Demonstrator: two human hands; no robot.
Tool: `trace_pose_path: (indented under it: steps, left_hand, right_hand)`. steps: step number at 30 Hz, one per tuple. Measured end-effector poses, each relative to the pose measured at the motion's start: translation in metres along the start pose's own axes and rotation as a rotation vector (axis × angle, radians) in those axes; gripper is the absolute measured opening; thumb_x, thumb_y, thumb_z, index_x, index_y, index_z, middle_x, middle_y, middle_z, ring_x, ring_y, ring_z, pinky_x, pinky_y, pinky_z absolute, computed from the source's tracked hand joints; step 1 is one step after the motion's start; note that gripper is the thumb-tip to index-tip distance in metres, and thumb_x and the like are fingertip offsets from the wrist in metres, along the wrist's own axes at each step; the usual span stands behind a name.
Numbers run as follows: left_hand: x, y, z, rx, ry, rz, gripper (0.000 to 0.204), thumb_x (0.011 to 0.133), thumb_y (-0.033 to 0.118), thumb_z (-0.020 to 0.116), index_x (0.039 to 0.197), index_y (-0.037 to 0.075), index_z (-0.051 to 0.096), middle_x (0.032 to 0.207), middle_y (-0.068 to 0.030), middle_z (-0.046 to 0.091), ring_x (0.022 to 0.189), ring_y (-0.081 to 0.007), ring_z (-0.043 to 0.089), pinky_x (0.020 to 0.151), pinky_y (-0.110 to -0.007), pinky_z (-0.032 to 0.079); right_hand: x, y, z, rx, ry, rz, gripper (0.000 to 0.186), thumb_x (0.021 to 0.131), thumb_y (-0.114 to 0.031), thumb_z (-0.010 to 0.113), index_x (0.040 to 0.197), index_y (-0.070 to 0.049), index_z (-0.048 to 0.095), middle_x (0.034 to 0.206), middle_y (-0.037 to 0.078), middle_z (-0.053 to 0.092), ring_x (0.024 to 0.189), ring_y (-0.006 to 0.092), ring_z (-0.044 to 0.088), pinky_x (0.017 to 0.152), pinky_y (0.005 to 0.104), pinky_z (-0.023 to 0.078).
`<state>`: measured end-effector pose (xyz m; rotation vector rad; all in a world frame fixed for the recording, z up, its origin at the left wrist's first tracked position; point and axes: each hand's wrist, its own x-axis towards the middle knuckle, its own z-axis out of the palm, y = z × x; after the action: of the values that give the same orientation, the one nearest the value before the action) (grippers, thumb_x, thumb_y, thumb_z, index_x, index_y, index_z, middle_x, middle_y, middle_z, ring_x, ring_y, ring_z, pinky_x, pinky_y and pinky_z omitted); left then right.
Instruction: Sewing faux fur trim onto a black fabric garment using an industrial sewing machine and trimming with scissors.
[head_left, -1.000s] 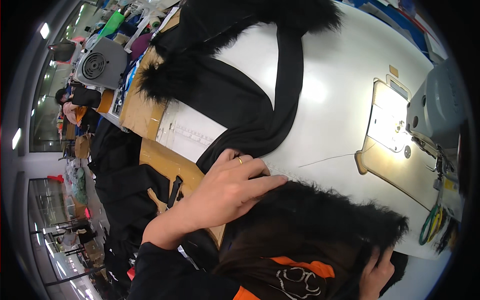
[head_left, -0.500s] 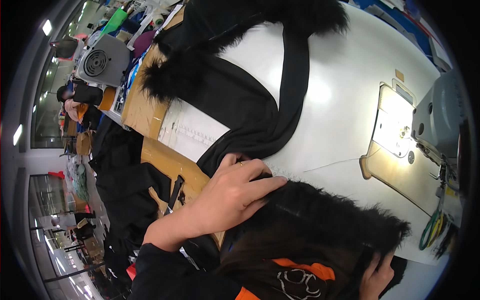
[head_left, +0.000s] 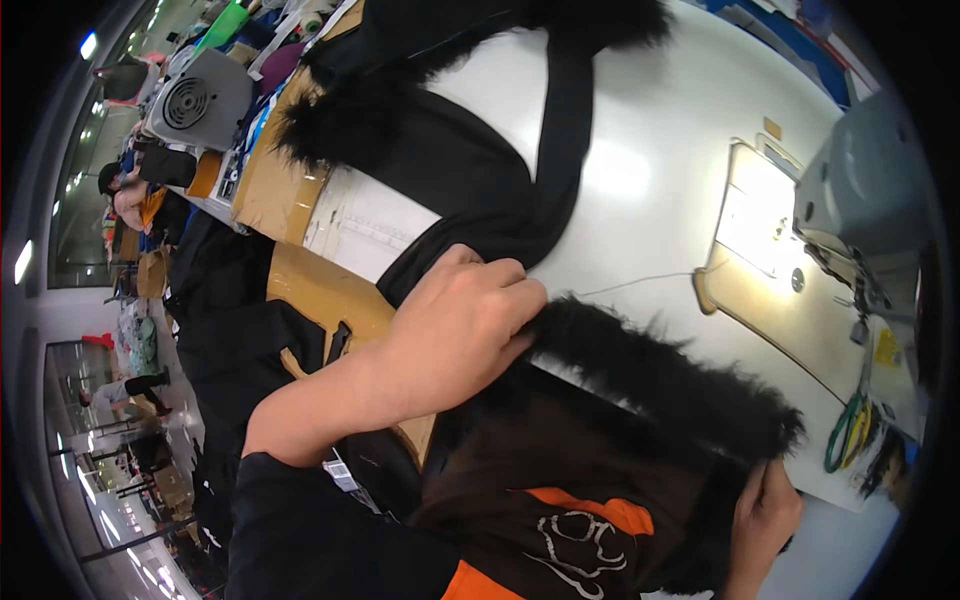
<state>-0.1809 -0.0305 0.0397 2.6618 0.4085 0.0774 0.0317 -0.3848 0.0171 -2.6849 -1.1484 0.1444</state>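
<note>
Hands working a fur-trimmed black garment at a sewing station

The left hand (head_left: 455, 330) is gripping the black fur trim (head_left: 660, 375) on the white surface (head_left: 660, 170); the right hand (head_left: 762, 525) is apparently pinching its far end, near the sewing machine (head_left: 860, 200).

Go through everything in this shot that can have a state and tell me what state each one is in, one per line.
left hand: closed, gripping the end of the fur trim
right hand: closed on the trim's other end
black fur trim: stretched between both hands
black garment: spread flat on the white table
sewing machine: work light on, nothing under the needle
green-handled scissors: lying on the table
</note>
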Motion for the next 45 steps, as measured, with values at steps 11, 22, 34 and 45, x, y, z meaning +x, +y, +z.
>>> trace_pose_path:
  steps: [11,22,34,45]
  left_hand:
    - [0.013,0.005,0.0,-0.045,-0.011,-0.057,0.018,0.083,0.001,0.076,0.099,0.0,0.068,0.091,-0.0189,0.064,0.09,-0.043,0.067,0.075,-0.049,0.054]
    - [0.128,0.074,0.071,-0.824,0.024,-0.221,0.022,0.098,0.013,0.076,0.109,-0.006,0.078,0.094,-0.0048,0.079,0.087,-0.0071,0.066,0.082,-0.027,0.054]
    - [0.142,0.099,0.088,-1.052,-0.006,-0.352,0.026,0.096,0.013,0.081,0.114,-0.005,0.078,0.102,-0.0057,0.079,0.089,-0.0094,0.069,0.083,-0.026,0.055]
    - [0.144,0.087,0.08,-1.145,-0.103,-0.413,0.03,0.095,0.017,0.083,0.118,-0.002,0.077,0.105,-0.0051,0.078,0.093,-0.0092,0.069,0.086,-0.025,0.054]
  right_hand:
    - [0.037,0.016,-0.003,-0.19,0.098,-0.344,0.024,0.086,-0.011,0.078,0.105,-0.006,0.064,0.066,0.012,0.063,0.058,0.0351,0.065,0.052,0.0477,0.049]
    - [0.106,0.095,-0.028,-0.164,0.442,0.029,0.035,0.099,-0.02,0.067,0.132,-0.007,0.064,0.103,0.018,0.075,0.092,0.0422,0.072,0.077,0.0517,0.058]
    - [0.052,0.124,-0.059,0.212,0.118,0.25,0.064,0.08,0.004,0.068,0.143,0.005,0.056,0.11,0.025,0.074,0.097,0.0371,0.073,0.088,0.0401,0.057]
    - [0.006,0.066,-0.053,0.976,-0.274,0.38,0.045,0.101,-0.004,0.067,0.144,0.001,0.055,0.076,0.004,0.062,0.053,0.011,0.057,0.044,0.0269,0.046]
